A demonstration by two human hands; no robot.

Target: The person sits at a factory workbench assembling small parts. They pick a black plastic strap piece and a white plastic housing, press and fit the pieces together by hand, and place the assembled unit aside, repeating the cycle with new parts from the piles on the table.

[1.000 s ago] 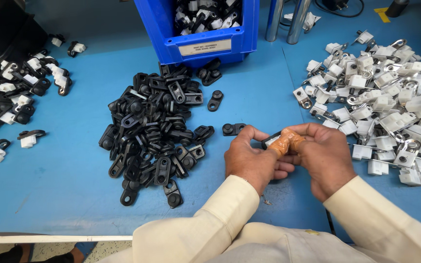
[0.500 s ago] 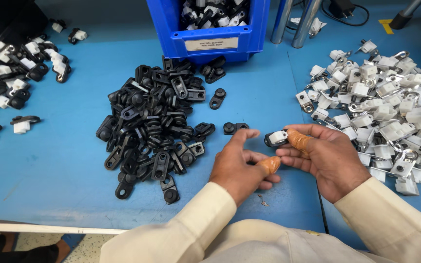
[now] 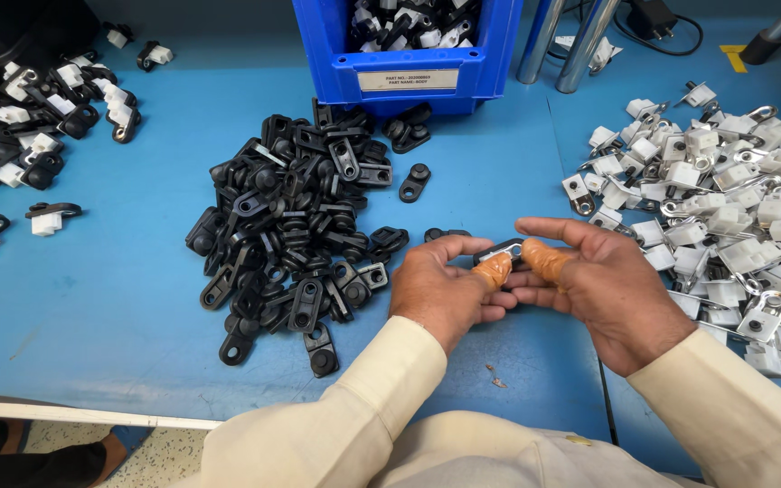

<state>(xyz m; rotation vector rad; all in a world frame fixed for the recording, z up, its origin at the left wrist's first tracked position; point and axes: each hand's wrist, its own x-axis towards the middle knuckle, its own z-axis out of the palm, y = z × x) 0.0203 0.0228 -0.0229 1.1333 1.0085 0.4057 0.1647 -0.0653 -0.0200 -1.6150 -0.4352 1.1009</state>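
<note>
My left hand (image 3: 440,289) and my right hand (image 3: 598,285) meet over the blue table (image 3: 92,298), both pinching one small black clip with a metal eyelet (image 3: 502,250) between thumbs that wear orange finger cots. A heap of black plastic clips (image 3: 296,212) lies just left of my left hand. A heap of white clips with metal eyelets (image 3: 725,199) lies to the right of my right hand.
A blue bin (image 3: 409,63) with mixed black and white parts stands at the back centre. Assembled black-and-white pieces (image 3: 20,117) are scattered at the far left. Two metal posts (image 3: 562,41) rise behind the bin. The table's front edge runs at bottom left.
My left thumb has come up from below to join my right hand on the small clip, and the hands now press together around it.
</note>
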